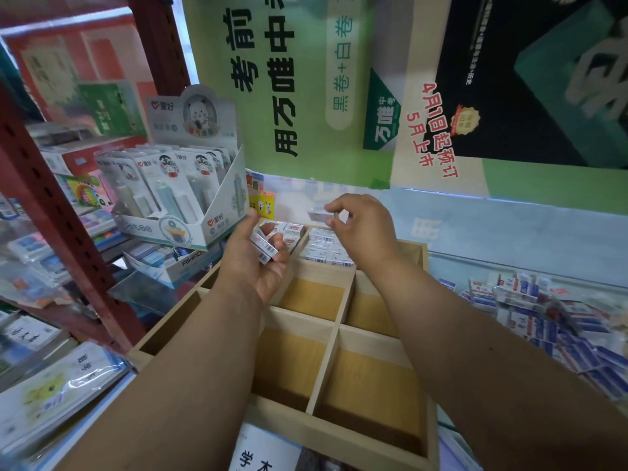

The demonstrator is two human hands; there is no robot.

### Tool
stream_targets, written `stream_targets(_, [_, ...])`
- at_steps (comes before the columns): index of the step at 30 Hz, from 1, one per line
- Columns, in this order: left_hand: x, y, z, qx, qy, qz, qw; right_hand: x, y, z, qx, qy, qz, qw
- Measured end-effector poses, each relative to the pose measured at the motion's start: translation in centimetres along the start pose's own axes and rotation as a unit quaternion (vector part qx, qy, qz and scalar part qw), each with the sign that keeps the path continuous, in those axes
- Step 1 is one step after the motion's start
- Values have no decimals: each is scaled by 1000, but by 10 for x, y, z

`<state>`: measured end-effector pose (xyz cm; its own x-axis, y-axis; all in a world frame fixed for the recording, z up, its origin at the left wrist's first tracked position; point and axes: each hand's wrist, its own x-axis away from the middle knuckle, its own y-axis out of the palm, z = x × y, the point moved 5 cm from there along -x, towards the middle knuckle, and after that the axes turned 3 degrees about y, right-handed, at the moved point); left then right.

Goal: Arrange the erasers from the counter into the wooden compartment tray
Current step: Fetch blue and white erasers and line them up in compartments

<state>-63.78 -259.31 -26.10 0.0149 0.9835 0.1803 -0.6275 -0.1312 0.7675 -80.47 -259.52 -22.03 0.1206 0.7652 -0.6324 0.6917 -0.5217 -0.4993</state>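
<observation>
2 hands over wooden compartment tray (343, 302) far edge: left hand (256, 258) cups several boxed erasers (263, 245), fingers curled; right hand (365, 229) pinches 1 eraser (318, 215).

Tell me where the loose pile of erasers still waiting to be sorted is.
In the head view the pile of erasers lies on the counter at the right, just beyond the wooden tray and the right forearm.

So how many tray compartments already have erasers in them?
2, both in the far row of the wooden tray: one behind the left hand, one under the right hand. Arms may hide others.
</observation>
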Motion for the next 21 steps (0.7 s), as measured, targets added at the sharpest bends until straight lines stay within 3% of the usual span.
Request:
stream_targets(8, [-1,-2,0,38,-6,-18,999,0,31,13,145,25,-182,972])
stream_targets(14, [-1,-3,0,37,3,0,999,4,28,6,86,31,-190,977])
stream_targets(21, [2,-1,1,-65,-1,-30,997,-4,39,16,148,58,-205,966])
